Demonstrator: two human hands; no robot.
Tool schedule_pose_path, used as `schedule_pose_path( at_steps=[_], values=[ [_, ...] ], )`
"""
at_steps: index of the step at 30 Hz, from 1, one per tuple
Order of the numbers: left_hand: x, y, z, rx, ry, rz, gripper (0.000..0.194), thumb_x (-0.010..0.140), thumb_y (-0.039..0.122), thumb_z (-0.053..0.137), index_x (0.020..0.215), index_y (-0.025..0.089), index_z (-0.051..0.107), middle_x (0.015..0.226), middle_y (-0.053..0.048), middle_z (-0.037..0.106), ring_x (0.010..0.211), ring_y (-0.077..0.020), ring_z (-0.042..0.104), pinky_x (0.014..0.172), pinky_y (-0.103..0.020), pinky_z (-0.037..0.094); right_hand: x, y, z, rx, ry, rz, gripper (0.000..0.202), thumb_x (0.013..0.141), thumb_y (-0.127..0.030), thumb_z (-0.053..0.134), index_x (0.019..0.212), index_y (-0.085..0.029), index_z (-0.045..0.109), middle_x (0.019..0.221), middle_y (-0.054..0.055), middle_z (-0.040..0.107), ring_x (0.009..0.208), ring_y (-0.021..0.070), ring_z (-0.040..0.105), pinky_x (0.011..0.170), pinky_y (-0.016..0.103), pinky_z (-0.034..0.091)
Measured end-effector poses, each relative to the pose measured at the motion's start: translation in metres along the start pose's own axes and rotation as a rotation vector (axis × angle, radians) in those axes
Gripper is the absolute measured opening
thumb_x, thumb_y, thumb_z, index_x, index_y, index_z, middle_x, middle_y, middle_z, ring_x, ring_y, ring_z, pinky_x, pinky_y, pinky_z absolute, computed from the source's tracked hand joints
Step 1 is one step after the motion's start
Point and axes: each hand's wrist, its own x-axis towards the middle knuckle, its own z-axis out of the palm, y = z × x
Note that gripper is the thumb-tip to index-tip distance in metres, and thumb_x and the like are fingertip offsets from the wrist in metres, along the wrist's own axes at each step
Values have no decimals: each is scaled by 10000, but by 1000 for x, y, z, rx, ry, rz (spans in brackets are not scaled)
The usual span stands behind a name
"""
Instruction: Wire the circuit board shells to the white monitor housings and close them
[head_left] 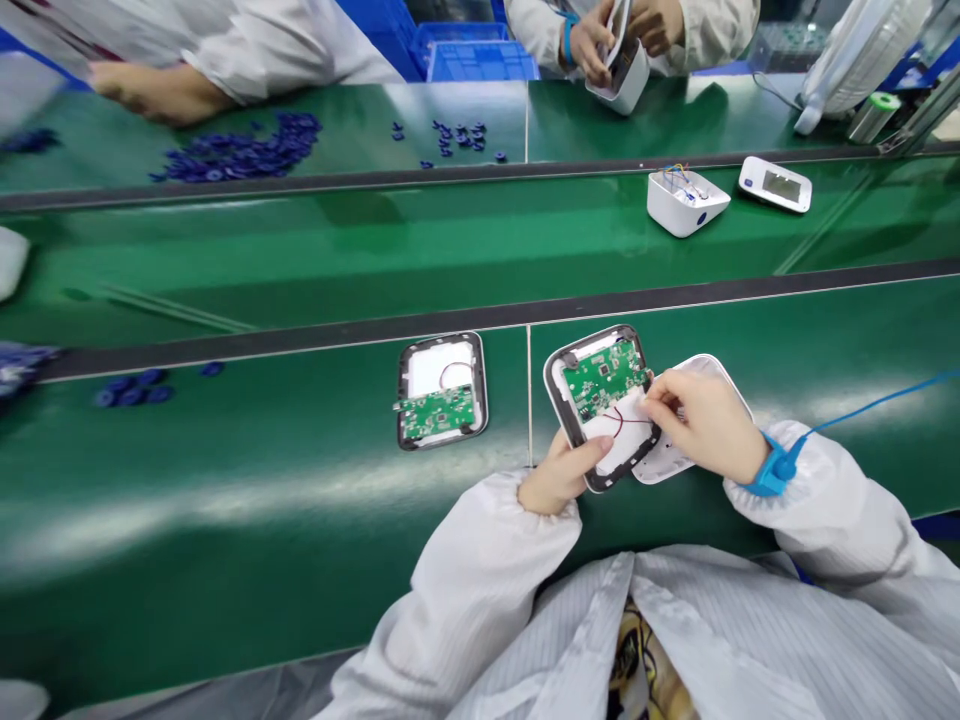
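Green bench (285, 560): glossy, running across the foreground, with a pale seam near its middle.
Sunken channel (375, 250): beyond the bench, between two dark edges; toward the right it bears a white housing (675, 212) with coloured wires inside and, just beside it, a white device with a screen (775, 186).
Held panel (555, 385): raised and tilted above the bench, right of the seam, its dark-rimmed inner side showing a green circuit board (604, 375) and red wires (619, 425).
Left hand (562, 472): closed around the lower left edge of the held panel, thumb on the inner side.
Right hand (701, 420): thumb and forefinger nearly together at the panel's right edge; whether anything is pinched between them I cannot tell.
Right wrist: a blue strap (772, 470) with a cord leading off to the right.
White cover (724, 372): partly hidden behind the panel and the right hand.
Second panel (442, 372): on the bench left of the seam, inner side up.
Blue buttons (135, 390): a small cluster, farther left.
Far side: two co-workers in white sleeves, the right one holding a white case (630, 85).
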Motion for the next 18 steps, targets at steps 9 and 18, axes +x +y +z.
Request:
schedule_pose_path(
  at_steps=[9,18],
  values=[
    [-6,-11,-2,85,44,35,642,646,465,841,1199,176,690,1073,-92,752,1078,-338,669,1012,-481,508,-4,-6,16,70,119,-14,203,966,-294,526,782,-216,558,742,7,661,660,155,594,629,297,428],
    [-6,-8,3,70,16,33,699,648,483,824,1247,162,658,1126,-115,739,1148,-355,639,1078,-501,455,-6,-7,18,158,116,68,195,970,-312,519,803,-217,551,762,6,659,675,160,596,636,300,433]
  ],
)
